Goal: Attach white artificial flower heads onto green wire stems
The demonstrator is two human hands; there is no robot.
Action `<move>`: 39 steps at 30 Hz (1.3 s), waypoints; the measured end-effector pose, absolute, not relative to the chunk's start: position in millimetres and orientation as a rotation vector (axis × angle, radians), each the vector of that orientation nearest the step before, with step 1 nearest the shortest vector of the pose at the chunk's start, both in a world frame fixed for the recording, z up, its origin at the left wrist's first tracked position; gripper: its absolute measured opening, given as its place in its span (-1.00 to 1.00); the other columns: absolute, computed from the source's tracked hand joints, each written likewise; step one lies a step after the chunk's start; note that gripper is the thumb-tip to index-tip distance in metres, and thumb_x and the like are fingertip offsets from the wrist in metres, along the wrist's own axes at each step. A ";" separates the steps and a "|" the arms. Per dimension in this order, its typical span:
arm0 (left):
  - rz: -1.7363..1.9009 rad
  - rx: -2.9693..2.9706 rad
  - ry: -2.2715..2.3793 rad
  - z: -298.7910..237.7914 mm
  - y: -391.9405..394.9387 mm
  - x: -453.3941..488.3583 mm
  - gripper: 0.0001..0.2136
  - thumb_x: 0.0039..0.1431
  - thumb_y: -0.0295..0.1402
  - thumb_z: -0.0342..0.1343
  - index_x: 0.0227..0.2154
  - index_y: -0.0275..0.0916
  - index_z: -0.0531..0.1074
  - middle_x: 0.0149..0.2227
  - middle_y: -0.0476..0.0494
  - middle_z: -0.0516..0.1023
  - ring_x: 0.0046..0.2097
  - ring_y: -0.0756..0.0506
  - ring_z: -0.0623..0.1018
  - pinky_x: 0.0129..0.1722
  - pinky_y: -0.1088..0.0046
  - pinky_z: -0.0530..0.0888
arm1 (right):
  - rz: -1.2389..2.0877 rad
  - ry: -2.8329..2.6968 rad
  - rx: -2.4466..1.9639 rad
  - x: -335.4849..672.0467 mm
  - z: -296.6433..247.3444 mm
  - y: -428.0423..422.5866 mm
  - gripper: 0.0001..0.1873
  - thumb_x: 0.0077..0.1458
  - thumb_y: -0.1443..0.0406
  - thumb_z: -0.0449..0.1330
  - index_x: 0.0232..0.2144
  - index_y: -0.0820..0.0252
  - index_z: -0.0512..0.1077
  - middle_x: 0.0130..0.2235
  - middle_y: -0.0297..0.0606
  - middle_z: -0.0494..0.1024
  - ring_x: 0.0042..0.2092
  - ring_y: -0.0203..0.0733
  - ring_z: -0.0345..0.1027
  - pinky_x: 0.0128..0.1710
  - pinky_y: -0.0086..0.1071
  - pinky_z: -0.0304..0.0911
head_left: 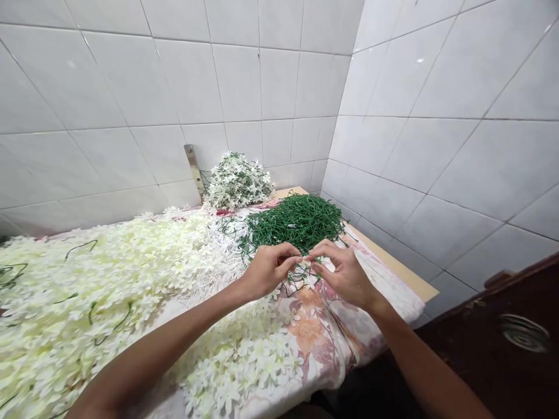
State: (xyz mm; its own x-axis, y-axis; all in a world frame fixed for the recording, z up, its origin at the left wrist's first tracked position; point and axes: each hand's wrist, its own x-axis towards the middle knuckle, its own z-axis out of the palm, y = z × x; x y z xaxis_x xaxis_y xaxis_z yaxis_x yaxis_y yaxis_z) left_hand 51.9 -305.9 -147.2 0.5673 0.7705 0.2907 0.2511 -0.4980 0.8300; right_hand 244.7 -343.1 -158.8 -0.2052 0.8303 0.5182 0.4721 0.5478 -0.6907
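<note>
Over the front of the table my left hand (267, 271) and my right hand (343, 272) meet fingertip to fingertip, both pinched closed. A small pale artificial flower (304, 262) shows between them, at the left fingertips. Thin green plastic stem (315, 260) shows at the right fingers; most of it is hidden. Just beyond the hands lies a heap of green plastic stems (297, 221). Below them a few stems and white petals rest on the floral cloth (308, 326). Loose white artificial flowers (244, 361) are piled nearer to me, under my left forearm.
A broad spread of cream-white artificial flowers (109, 279) covers the left side. Against the tiled wall (240, 81) stands a bunch of flowers on stems (238, 180), beside a metal bracket (193, 166). A bare wooden table edge (393, 262) runs along the right, near a dark brown surface (493, 331).
</note>
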 end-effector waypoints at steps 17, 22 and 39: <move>0.950 2.116 0.798 -130.1 -318.8 47.0 -0.88 0.20 -0.39 -0.01 -0.44 -0.26 0.34 -0.57 -0.01 0.47 -0.60 0.07 0.38 -0.58 0.59 0.31 | 0.909 -1.785 -1.034 221.6 -151.4 -350.9 -0.67 0.22 0.09 0.05 -0.38 0.20 0.46 -0.39 -0.31 0.46 -0.30 -0.23 0.34 -0.27 -0.40 0.26; 0.899 2.088 0.773 -123.6 -319.7 43.8 -0.87 0.22 -0.38 -0.02 -0.41 -0.27 0.35 -0.56 -0.01 0.48 -0.59 0.06 0.36 -0.56 0.59 0.29 | 1.101 -1.683 -0.891 222.2 -152.3 -346.3 -0.68 0.17 0.10 0.13 -0.46 0.21 0.44 -0.44 -0.30 0.47 -0.35 -0.25 0.36 -0.27 -0.39 0.27; 0.421 2.681 0.960 -90.4 -322.2 6.5 -0.63 0.35 -0.24 -0.19 -0.59 -0.24 0.17 -0.66 0.06 0.11 -0.61 0.03 0.12 -0.54 0.43 0.01 | 1.018 -1.522 -0.674 221.0 -159.0 -348.5 -0.71 0.16 0.10 0.13 -0.43 0.14 0.51 -0.01 -0.15 0.45 -0.08 -0.06 0.41 -0.07 -0.13 0.37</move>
State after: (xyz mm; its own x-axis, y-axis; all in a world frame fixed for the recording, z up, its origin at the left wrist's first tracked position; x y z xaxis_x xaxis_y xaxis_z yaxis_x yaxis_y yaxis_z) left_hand 6.5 -322.2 -90.4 0.7395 0.6484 0.1811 0.5725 -0.7472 0.3376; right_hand 221.0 -348.5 -159.0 -0.2077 0.8540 0.4770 -0.1150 0.4629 -0.8789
